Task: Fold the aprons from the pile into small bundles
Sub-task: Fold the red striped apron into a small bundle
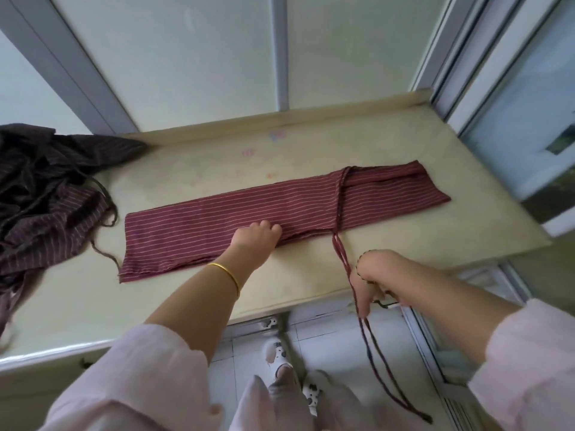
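Note:
A dark red apron with thin pale stripes [193, 231] lies folded into a long narrow strip across the table [186, 300]. Its ties [339, 209] cross the strip near the right end and hang off the table's front edge toward the floor. My left hand [256, 236] rests on the strip's near edge around the middle, fingers curled down onto the cloth. My right hand [371, 275] is in front of the table edge and grips the hanging ties. A pile of dark striped aprons [46, 194] lies crumpled at the table's left end.
The beige table stands against frosted window panels [186, 57] at the back, with a glass door [529, 104] to the right. A loose tie [105, 253] trails from the pile toward the strip's left end. My feet in slippers [280, 365] stand on the tiled floor below.

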A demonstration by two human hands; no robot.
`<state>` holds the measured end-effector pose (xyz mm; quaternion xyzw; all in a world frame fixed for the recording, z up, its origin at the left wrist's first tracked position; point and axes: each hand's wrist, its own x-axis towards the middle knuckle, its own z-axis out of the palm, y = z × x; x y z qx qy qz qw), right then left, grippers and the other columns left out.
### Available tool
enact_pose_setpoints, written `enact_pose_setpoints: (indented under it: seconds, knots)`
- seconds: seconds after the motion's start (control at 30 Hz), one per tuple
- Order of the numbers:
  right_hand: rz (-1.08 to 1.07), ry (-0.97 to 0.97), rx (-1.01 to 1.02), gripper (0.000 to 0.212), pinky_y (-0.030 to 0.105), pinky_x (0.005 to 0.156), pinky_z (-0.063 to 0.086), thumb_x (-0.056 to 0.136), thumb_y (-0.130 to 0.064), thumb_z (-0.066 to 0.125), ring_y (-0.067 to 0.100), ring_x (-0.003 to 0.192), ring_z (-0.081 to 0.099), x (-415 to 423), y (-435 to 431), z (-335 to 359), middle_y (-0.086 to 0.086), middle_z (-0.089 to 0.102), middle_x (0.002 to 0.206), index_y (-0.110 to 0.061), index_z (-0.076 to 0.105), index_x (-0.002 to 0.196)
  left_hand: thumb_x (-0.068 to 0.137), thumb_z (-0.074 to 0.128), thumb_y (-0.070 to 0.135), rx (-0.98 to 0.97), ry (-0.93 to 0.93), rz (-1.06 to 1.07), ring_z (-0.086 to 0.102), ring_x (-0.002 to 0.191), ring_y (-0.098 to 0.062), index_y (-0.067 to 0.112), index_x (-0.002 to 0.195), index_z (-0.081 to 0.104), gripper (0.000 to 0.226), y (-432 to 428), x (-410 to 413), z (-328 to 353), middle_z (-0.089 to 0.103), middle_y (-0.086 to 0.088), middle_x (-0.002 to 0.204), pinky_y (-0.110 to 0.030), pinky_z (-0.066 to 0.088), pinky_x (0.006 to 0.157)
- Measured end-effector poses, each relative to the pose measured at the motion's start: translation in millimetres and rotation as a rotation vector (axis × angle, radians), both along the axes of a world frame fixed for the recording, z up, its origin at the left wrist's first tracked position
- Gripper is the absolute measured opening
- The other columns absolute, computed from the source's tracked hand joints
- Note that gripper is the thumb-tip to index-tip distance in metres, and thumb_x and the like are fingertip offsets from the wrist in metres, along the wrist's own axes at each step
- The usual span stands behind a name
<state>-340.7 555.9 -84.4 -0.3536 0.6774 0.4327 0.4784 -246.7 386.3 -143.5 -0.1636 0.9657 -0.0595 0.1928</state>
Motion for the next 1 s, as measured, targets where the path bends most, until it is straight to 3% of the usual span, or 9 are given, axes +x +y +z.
enact_pose_setpoints:
  seconds: [0.13,0.2,0.3,0.37,0.47,0.6,0.8,0.93,1.0]
  knots:
    - [-0.074,0.176,-0.442,0.028,0.028,0.061,0.043,0.095,-0.019,0.047,0.016,0.061,0.051,-7,-10,-17,0.001,0.059,0.082,-0.009,0.057,0.118,0.089,0.048,-0.004,0.171,0.049,0.158,0.05,0.099,-0.028,0.012,0.124,0.039,0.04,3,4,-5,0.048,-0.012,0.116,-0.038,0.046,0.076]
    - [-0.125,0.299,-0.672,0.031,0.028,0.062,0.043,0.091,-0.004,0.041,0.019,0.073,0.057,-6,-22,-22,0.004,0.062,0.095,-0.01,0.057,0.117,0.092,0.045,0.004,0.327,0.115,0.279,0.05,0.09,-0.025,0.011,0.114,0.045,0.023,-2,8,-13,0.051,-0.012,0.111,-0.036,0.048,0.074]
    - [-0.123,0.324,-0.923,0.027,0.03,0.062,0.04,0.089,-0.001,0.045,0.023,0.079,0.054,3,-44,-32,0.006,0.059,0.106,-0.012,0.052,0.112,0.094,0.04,0.014,0.506,0.268,0.531,0.055,0.075,-0.024,0.009,0.095,0.051,0.011,-16,18,-18,0.06,-0.015,0.099,-0.032,0.044,0.058]
    - [-0.105,0.287,-1.043,0.025,0.032,0.062,0.039,0.09,-0.006,0.048,0.025,0.086,0.056,13,-62,-38,0.007,0.055,0.111,-0.012,0.048,0.115,0.094,0.037,0.013,0.485,0.283,0.684,0.056,0.077,-0.026,0.007,0.1,0.049,0.016,-32,33,-17,0.06,-0.017,0.101,-0.034,0.045,0.059]
    - [-0.113,0.228,-1.148,0.026,0.033,0.064,0.04,0.095,-0.018,0.047,0.025,0.096,0.055,28,-88,-44,0.008,0.05,0.118,-0.014,0.044,0.121,0.094,0.036,0.01,0.378,0.233,0.874,0.054,0.1,-0.032,0.004,0.121,0.045,0.03,-58,64,-15,0.052,-0.017,0.117,-0.041,0.047,0.076]
    - [-0.158,0.138,-1.152,0.041,0.034,0.062,0.045,0.099,-0.028,0.041,0.022,0.078,0.053,43,-121,-54,0.01,0.044,0.125,-0.019,0.029,0.137,0.094,0.039,0.016,0.161,0.178,1.034,0.037,0.125,-0.035,0.008,0.134,0.038,0.041,-94,106,-15,0.04,-0.017,0.136,-0.047,0.036,0.1]
    - [-0.28,0.173,-0.946,0.077,0.032,0.062,0.044,0.093,-0.033,0.047,0.022,0.078,0.052,40,-150,-73,0.012,0.032,0.14,-0.028,-0.006,0.15,0.094,0.048,0.029,0.083,0.213,1.099,0.036,0.121,-0.035,0.011,0.129,0.037,0.041,-140,137,-25,0.036,-0.017,0.131,-0.043,0.037,0.097]
    - [-0.422,0.108,-0.858,0.094,0.032,0.063,0.052,0.084,-0.031,0.057,0.023,0.08,0.056,29,-164,-70,0.01,0.042,0.131,-0.037,-0.013,0.147,0.093,0.055,0.029,0.16,0.235,1.174,0.039,0.122,-0.036,0.01,0.132,0.034,0.048,-161,130,-21,0.037,-0.017,0.131,-0.044,0.039,0.097]
    - [-0.533,0.044,-0.796,0.102,0.029,0.056,0.055,0.08,-0.025,0.06,0.021,0.068,0.06,25,-169,-66,0.008,0.057,0.109,-0.042,-0.017,0.144,0.089,0.061,0.023,0.265,0.284,1.291,0.043,0.121,-0.037,0.009,0.134,0.029,0.057,-172,124,-18,0.037,-0.017,0.132,-0.045,0.042,0.097]
